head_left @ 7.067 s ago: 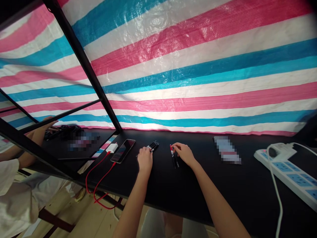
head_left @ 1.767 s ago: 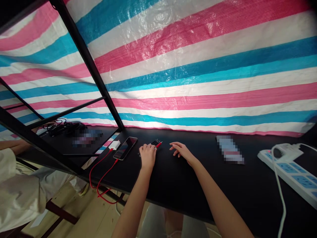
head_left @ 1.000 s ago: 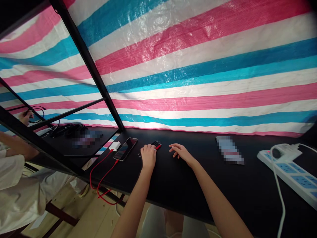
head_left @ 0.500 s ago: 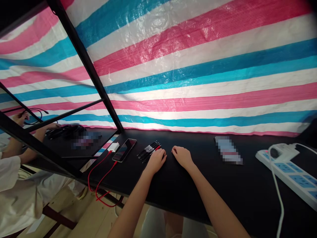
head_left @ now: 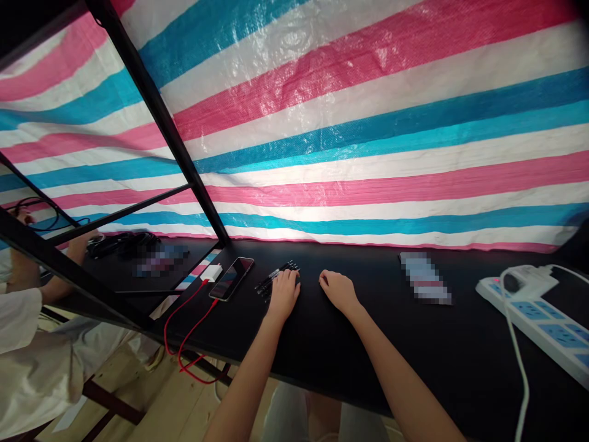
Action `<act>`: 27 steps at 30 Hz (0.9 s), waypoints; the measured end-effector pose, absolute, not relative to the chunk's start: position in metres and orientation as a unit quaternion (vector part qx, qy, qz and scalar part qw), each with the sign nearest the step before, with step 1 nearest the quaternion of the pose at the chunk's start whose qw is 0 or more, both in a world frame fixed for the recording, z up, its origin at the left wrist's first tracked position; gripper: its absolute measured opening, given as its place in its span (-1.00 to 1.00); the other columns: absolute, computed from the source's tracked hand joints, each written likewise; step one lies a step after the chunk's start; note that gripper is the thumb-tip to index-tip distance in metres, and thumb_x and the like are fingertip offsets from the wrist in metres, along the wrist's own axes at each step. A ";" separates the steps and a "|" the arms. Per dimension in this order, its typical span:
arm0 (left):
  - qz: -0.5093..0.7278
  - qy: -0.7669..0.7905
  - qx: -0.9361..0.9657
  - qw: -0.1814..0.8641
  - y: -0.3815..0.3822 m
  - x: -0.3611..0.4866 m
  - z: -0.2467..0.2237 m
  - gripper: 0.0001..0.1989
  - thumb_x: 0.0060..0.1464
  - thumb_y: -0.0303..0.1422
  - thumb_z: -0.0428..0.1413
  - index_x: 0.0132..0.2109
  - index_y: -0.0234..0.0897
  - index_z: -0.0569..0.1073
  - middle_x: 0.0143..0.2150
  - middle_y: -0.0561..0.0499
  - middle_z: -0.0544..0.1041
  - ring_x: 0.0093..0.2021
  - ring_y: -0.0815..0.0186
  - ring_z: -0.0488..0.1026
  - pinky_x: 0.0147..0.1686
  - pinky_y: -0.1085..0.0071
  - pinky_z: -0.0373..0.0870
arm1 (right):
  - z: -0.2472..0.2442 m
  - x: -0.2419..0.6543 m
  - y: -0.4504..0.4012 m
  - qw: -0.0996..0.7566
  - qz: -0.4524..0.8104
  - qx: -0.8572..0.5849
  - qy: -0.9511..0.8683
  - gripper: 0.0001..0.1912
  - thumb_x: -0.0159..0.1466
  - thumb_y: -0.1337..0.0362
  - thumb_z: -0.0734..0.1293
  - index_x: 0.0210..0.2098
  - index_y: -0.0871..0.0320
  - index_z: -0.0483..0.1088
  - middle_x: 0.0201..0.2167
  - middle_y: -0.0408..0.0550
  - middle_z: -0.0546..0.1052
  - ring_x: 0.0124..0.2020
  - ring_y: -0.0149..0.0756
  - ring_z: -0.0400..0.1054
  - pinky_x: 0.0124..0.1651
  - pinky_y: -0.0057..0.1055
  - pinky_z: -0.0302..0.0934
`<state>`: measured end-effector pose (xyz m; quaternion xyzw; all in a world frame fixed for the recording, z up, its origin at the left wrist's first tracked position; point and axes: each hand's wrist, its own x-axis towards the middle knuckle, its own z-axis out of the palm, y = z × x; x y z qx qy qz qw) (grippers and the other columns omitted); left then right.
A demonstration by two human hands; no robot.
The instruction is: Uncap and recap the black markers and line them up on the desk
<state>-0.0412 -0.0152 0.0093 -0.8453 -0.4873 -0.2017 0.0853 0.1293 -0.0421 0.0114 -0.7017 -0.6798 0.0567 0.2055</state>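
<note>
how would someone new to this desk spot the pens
Below the striped tarpaulin, find the black desk, then the person's left hand on it. The pens lie at that hand's left side, partly covered by it. They are a bunch of slim dark sticks, unlike the flat smartphone with the red cable farther left.
</note>
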 end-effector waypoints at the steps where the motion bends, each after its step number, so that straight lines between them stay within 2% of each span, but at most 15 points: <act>1: -0.203 -0.507 -0.832 0.101 -0.014 -0.044 0.010 -0.82 0.06 -0.37 -0.01 -0.13 -0.21 0.27 -0.18 -0.03 0.30 -0.15 0.23 0.22 -0.20 0.32 0.15 | 0.012 0.130 -0.042 0.209 0.057 -0.699 -0.682 -0.78 0.27 0.24 0.09 -0.33 0.08 0.35 -0.37 -0.13 0.47 -0.37 -0.36 0.32 -0.40 -0.47 -0.04; 7: -0.177 -0.593 -0.769 0.162 -0.010 -0.054 0.009 -0.82 0.05 -0.26 0.00 -0.22 -0.25 0.32 -0.19 -0.08 0.27 -0.17 0.18 0.19 -0.26 0.30 0.15 | 0.014 0.130 -0.044 0.216 0.068 -0.696 -0.682 -0.77 0.27 0.24 0.09 -0.33 0.09 0.34 -0.37 -0.12 0.47 -0.38 -0.36 0.32 -0.42 -0.47 -0.05; 14: -0.185 -0.577 -0.782 0.148 -0.011 -0.052 0.011 -0.82 0.09 -0.25 -0.04 -0.29 -0.25 0.36 -0.20 -0.08 0.30 -0.18 0.19 0.20 -0.28 0.30 0.13 | 0.013 0.129 -0.043 0.252 0.105 -0.718 -0.640 -0.77 0.24 0.22 0.12 -0.33 0.09 0.39 -0.41 -0.11 0.48 -0.40 -0.34 0.31 -0.43 -0.46 -0.03; 18: -0.250 -0.543 -0.797 0.090 -0.015 -0.049 0.018 -0.80 0.13 -0.23 -0.07 -0.26 -0.21 0.38 -0.21 -0.04 0.36 -0.18 0.23 0.23 -0.25 0.31 0.13 | 0.011 0.136 -0.036 0.345 0.260 -0.651 -0.624 -0.75 0.19 0.14 0.19 -0.24 0.05 0.42 -0.49 -0.16 0.47 -0.46 -0.38 0.29 -0.43 -0.48 0.04; 22: -0.302 -0.490 -0.818 0.003 -0.017 -0.045 0.021 -0.79 0.13 -0.22 -0.08 -0.26 -0.21 0.37 -0.30 0.04 0.42 -0.23 0.31 0.29 -0.18 0.33 0.13 | 0.007 0.132 -0.030 0.484 0.449 -0.496 -0.564 -0.56 0.15 0.05 0.20 -0.08 0.19 0.34 -0.42 -0.08 0.46 -0.62 -0.49 0.20 -0.60 -0.53 0.02; 27: -0.338 -0.471 -0.813 -0.054 -0.019 -0.041 0.022 -0.81 0.09 -0.21 -0.01 -0.29 -0.21 0.39 -0.34 0.07 0.46 -0.30 0.35 0.32 -0.13 0.32 0.13 | 0.004 0.119 -0.030 0.552 0.494 -0.427 -0.518 -0.56 0.14 -0.01 0.18 -0.19 0.21 0.36 -0.45 -0.11 0.42 -0.67 -0.53 0.19 -0.68 -0.59 -0.04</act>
